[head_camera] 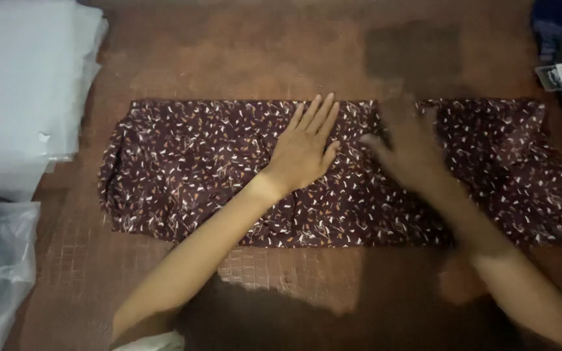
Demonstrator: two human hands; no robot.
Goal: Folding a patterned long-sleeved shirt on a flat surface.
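Fingers of the left hand [302, 151] lie spread and flat, grasping nothing, pressing the middle of the dark maroon printed cloth folded into a long strip [196, 175] on the brown textured table [86, 273]. The right hand [411, 153] is blurred on the cloth just beside it; whether its fingers are released or pinching I cannot tell. I think the cloth may bunch under the palms, spoiling the straight edges. Stacked white sheets [21, 84] lie well apart.
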